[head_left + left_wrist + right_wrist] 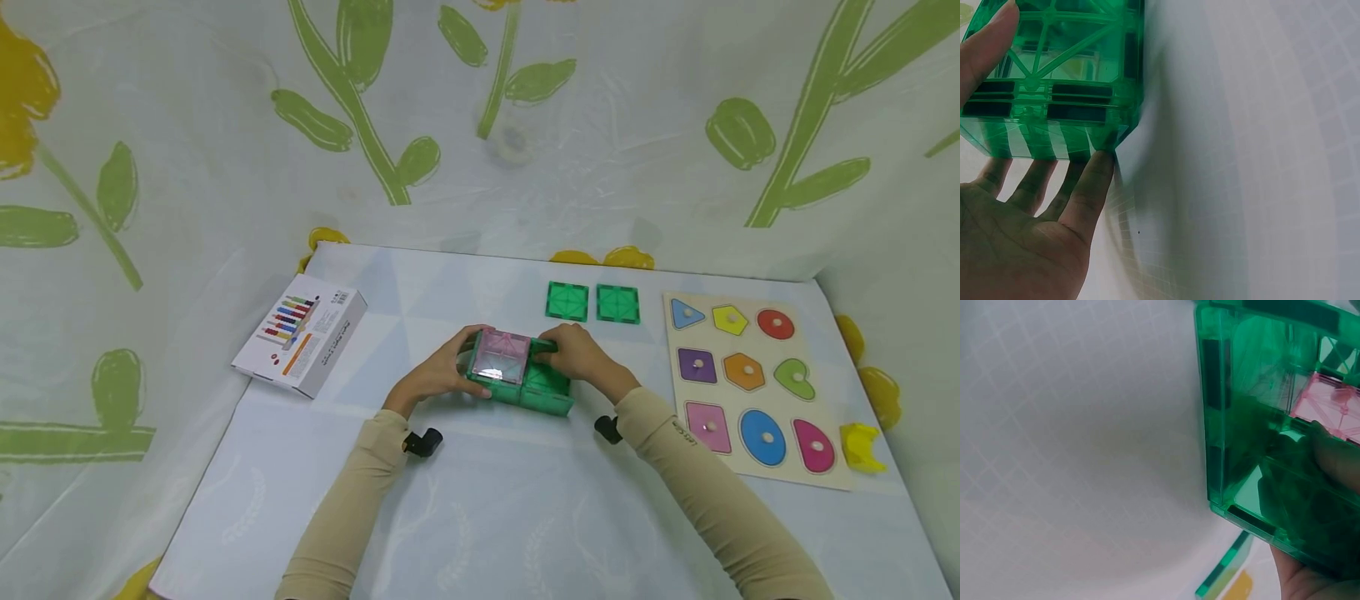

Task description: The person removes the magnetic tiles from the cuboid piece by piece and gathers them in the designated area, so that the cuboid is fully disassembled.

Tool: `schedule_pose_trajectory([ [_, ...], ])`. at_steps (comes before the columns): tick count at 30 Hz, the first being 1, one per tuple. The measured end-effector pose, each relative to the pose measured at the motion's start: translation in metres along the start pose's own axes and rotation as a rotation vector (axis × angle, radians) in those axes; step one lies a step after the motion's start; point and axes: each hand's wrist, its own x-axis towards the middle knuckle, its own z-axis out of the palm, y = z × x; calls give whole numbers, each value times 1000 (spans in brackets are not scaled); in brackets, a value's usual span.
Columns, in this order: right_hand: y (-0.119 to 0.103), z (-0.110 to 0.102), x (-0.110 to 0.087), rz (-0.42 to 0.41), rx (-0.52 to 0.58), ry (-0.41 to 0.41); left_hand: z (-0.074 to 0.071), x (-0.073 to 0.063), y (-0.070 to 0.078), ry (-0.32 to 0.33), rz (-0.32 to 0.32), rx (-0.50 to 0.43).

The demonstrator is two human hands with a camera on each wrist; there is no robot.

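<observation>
Two joined box shapes of green translucent magnetic tiles (545,400) sit near the middle of the table. A pink clear magnetic tile (502,354) covers the left box, while the right box is uncovered on top. My left hand (441,367) holds the left end, thumb at the front and fingers at the far side; the left wrist view shows the green end wall (1079,50) between thumb and fingers. With my right hand (581,354) I grip the far wall of the right box. In the right wrist view its thumb (1341,459) reaches inside the green wall (1216,412).
Two loose green square tiles (567,301) lie behind the boxes. On the right is a shape puzzle board (712,400) with knobbed pieces, beside a yellow curved piece (862,447). A white printed carton (300,333) stands at the back left, near the table edge.
</observation>
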Motion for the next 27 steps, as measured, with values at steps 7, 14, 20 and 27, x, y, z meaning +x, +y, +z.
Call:
schedule_pose_trajectory([
  [7,1,1,-1,0,13,1,0,1,-1,4,0,2],
  [14,4,2,0,-16,25,0,0,0,-1,9,-6,3],
  [20,4,0,1,-31,30,-1,1,0,1,8,-11,-6],
  [27,7,0,2,-20,43,-12,1,0,1,11,-16,-9],
])
